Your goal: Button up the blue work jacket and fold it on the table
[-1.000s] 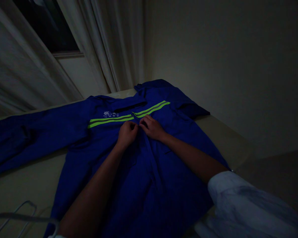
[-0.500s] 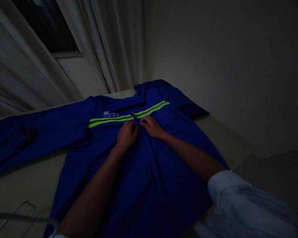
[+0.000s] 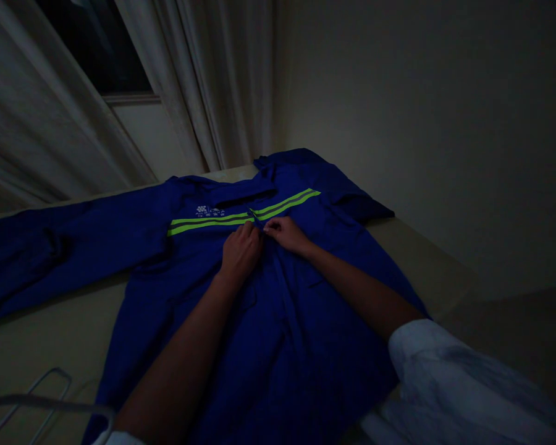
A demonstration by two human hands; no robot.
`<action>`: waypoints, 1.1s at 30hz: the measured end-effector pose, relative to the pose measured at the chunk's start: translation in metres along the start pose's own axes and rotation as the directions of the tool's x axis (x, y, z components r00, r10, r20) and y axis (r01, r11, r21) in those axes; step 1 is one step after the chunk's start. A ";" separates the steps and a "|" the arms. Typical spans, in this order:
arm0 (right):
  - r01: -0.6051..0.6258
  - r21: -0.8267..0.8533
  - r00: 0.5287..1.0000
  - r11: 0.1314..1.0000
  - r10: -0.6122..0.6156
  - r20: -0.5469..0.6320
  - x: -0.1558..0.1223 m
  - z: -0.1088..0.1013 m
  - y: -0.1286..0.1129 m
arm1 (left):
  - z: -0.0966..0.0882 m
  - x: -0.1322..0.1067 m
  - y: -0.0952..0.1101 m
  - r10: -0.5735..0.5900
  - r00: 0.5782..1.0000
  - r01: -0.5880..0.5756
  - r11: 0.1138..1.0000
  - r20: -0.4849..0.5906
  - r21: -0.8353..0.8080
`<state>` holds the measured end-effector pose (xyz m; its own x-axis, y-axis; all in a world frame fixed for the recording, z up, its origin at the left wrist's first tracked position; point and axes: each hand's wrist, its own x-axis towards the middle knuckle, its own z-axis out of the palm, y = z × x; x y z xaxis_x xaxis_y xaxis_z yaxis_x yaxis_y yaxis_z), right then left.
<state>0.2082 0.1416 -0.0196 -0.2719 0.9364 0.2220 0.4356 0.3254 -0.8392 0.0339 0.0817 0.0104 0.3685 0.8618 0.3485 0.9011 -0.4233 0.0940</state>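
Blue jacket point(image 3: 271, 309): one, spread out; left hand point(image 3: 241, 250), right hand point(image 3: 285, 235) pinching its front; wire hanger point(image 3: 50, 403), eight o'clock.

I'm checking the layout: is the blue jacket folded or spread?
Mostly spread: the jacket lies broadly over the surface, chest stripe up, one sleeve reaching out left.

The blue, lime-striped jacket point(image 3: 269, 321) lies spread out.

We find a white emblem point(image 3: 201, 209) and small white lettering point(image 3: 217, 212) on the front of the blue jacket point(image 3: 278, 309), too dim and tiny for us to read.
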 end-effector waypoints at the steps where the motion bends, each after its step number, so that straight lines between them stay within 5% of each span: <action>1: 0.023 -0.012 0.999 1.000 -0.024 -0.039 -0.002 0.001 -0.001 | 0.000 0.000 0.000 -0.010 1.000 0.010 1.000 0.004 0.005; 11: 0.210 -0.125 0.976 0.970 -0.215 -0.025 -0.013 -0.006 -0.011 | -0.006 -0.003 0.001 -0.109 0.994 0.109 0.993 -0.001 0.042; 15: 0.211 -0.157 0.975 0.965 -0.218 -0.033 -0.012 -0.004 -0.011 | -0.002 -0.002 -0.002 -0.057 0.996 0.056 0.998 -0.063 -0.017; 21: 0.258 -0.323 0.955 0.910 -0.291 -0.057 -0.033 -0.005 -0.042 | 0.001 0.000 -0.010 -0.030 0.998 0.030 1.000 0.054 -0.004; 25: 0.309 -0.476 0.948 0.823 -0.228 0.221 -0.089 -0.011 -0.073 | -0.003 -0.001 -0.010 -0.033 0.997 0.034 0.999 0.068 -0.011; 27: 0.244 -0.566 0.961 0.788 -0.118 0.251 -0.117 -0.014 -0.081 | -0.005 -0.002 -0.007 -0.051 0.998 0.052 0.998 0.045 -0.021; 29: 0.119 -0.608 0.988 0.785 -0.033 0.150 -0.133 -0.014 -0.082 | -0.007 -0.003 -0.002 -0.061 0.998 0.062 0.998 0.028 -0.028; 33: -0.039 -0.562 0.999 0.826 0.047 -0.002 -0.133 -0.013 -0.077 | -0.014 -0.008 0.006 -0.072 0.996 0.076 0.993 0.050 -0.090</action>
<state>0.2222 -0.0059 0.0219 -0.2500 0.9507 0.1835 0.8528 0.3059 -0.4233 0.0335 0.0683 0.0212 0.3137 0.9029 0.2940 0.9024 -0.3798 0.2035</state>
